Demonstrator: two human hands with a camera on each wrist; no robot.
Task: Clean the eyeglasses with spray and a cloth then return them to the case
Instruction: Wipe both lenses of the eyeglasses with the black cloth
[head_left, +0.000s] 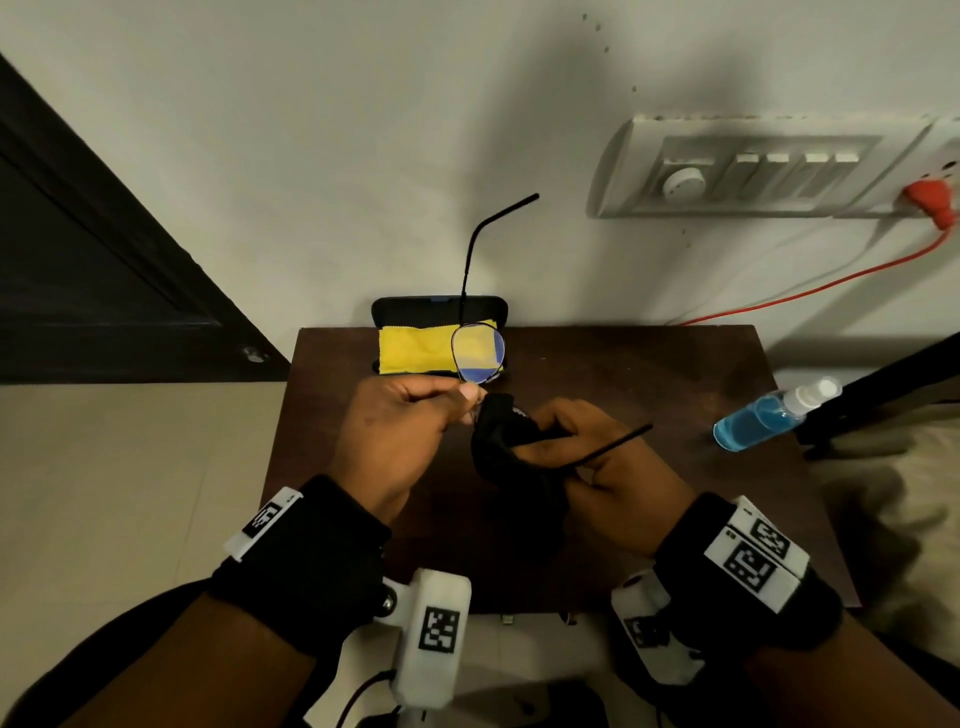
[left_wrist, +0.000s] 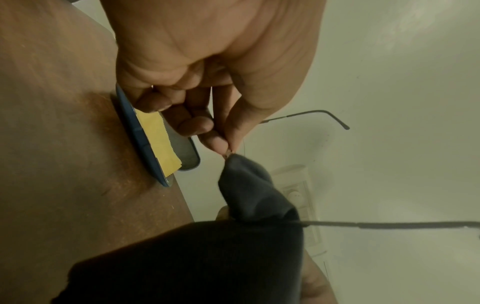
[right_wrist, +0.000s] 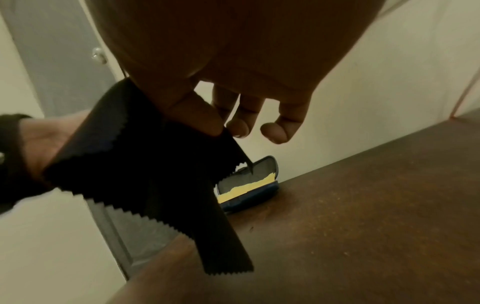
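I hold thin-rimmed eyeglasses (head_left: 478, 353) above the brown table (head_left: 649, 374). My left hand (head_left: 410, 415) pinches the frame near the bridge, with one lens and one temple standing up toward the wall. My right hand (head_left: 587, 447) pinches a black cloth (head_left: 506, 447) around the other lens, which is hidden; that side's temple (head_left: 613, 444) sticks out to the right. In the left wrist view the pinch (left_wrist: 226, 150) meets the cloth (left_wrist: 249, 191). In the right wrist view the cloth (right_wrist: 135, 164) hangs from thumb and fingers. The open dark case (head_left: 441, 312) with a yellow cloth (head_left: 415, 348) sits at the table's back edge.
A spray bottle of blue liquid (head_left: 769, 415) lies on its side at the table's right edge. A switchboard (head_left: 753, 171) with a red plug (head_left: 930, 202) and red cable is on the wall. A dark door (head_left: 78, 260) stands at left.
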